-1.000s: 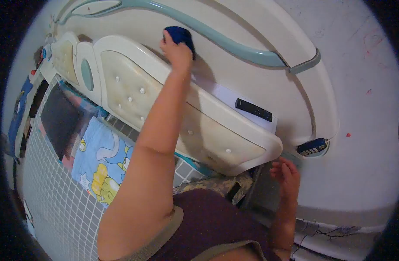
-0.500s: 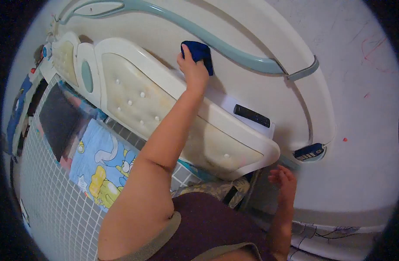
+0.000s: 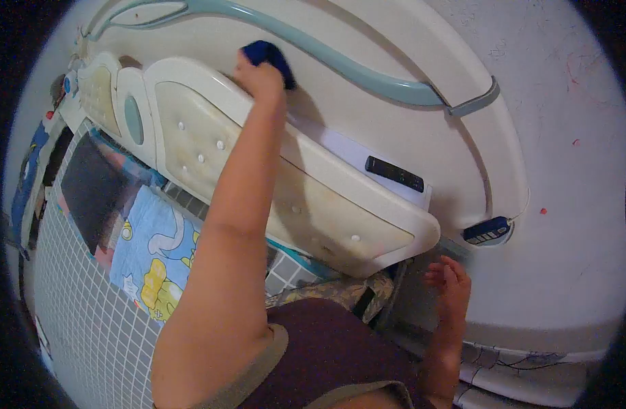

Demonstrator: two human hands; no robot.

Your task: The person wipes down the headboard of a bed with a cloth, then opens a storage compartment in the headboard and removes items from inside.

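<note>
My left hand (image 3: pixel 262 80) grips a dark blue cloth (image 3: pixel 271 60) and holds it against the cream headboard (image 3: pixel 326 95), just above the padded front panel's top edge. The hand is slightly smeared by motion. Lower right, my right hand (image 3: pixel 452 286) hangs beside the panel's end, its fingers loosely bent and partly apart with nothing in them. Between the hands, a black remote control (image 3: pixel 395 174) lies on the white ledge (image 3: pixel 340 146) behind the padded panel (image 3: pixel 313 204).
A pale green trim strip (image 3: pixel 313 51) curves along the headboard. A dark blue power strip (image 3: pixel 487 230) sits at its right end near the wall (image 3: pixel 565 273). On the grey checked bed (image 3: pixel 88 293) lie a blue cartoon-print cloth (image 3: pixel 163 238) and a dark pillow (image 3: pixel 91 180).
My left hand has moved left and slightly up along the headboard with the blue cloth. The right hand has shifted only a little.
</note>
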